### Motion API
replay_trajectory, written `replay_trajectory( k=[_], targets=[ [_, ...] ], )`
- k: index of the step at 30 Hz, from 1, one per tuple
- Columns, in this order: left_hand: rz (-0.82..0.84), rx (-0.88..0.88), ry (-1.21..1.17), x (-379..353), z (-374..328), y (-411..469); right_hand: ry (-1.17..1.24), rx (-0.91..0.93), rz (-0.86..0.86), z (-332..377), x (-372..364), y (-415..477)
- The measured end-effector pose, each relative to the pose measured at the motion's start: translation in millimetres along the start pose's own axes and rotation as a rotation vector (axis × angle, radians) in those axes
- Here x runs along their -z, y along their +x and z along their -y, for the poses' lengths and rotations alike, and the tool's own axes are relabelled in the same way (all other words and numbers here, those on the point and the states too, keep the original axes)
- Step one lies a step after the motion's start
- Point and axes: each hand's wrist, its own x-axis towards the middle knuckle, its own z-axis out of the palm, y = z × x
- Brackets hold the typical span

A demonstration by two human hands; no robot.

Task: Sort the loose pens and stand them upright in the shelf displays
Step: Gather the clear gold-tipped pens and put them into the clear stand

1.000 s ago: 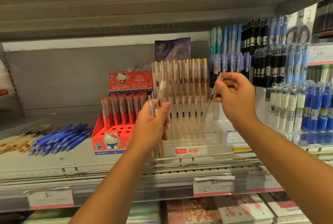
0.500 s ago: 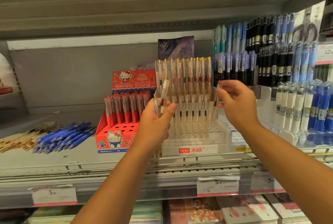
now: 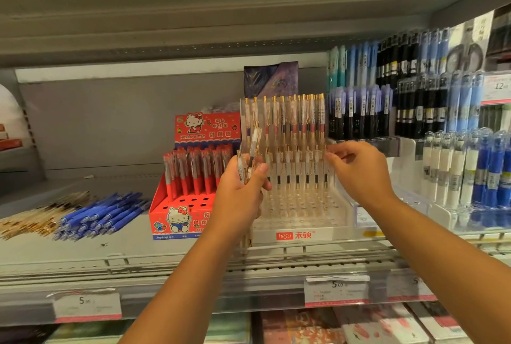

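1. Curled round a fanned bundle of clear pens (image 3: 255,136), our left hand (image 3: 240,197) holds them upright just in front of the left edge of the clear rack (image 3: 331,234).
2. Our right hand (image 3: 359,175) sits with bent fingers at the right end of the rack's lower row (image 3: 297,166). We cannot tell whether it pinches a pen or only touches one.
3. From here, we judge the uneven bundle could slip and drop pens onto the shelf (image 3: 83,252), since several stick out at different heights.
4. A careless push at the row end could tip neighbouring pens, which stand close together.
5. Beside the rack on the left stands a red box (image 3: 190,219) of red pens, touching it or nearly so.
6. Further left, loose blue pens (image 3: 102,212) and loose gold pens (image 3: 33,219) lie flat, not yet sorted.
7. On the right, a packed tiered display (image 3: 470,172) crowds our right wrist.
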Motion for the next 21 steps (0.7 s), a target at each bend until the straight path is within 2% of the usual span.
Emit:
replay_trajectory(
  k=[3,6,10,14,21],
  targets=[
    [0.019,-0.004,-0.007,0.6,0.0,-0.5,-0.037,-0.003,-0.04,7.7,2.5,-2.0],
    [0.021,-0.005,-0.022,1.4,-0.4,-0.6,0.073,0.053,-0.061,28.8,2.1,-7.8],
    [0.014,-0.028,-0.005,-0.3,0.5,-1.6,0.365,0.073,0.173,74.0,-6.2,-15.6],
    [0.001,-0.023,0.026,-2.5,-0.1,-1.2,0.521,-0.078,0.324,103.8,-20.3,-16.7],
    [-0.048,-0.072,-0.021,-4.0,-2.7,-3.0,0.58,-0.212,0.264,107.3,-30.0,-18.9]
  ],
)
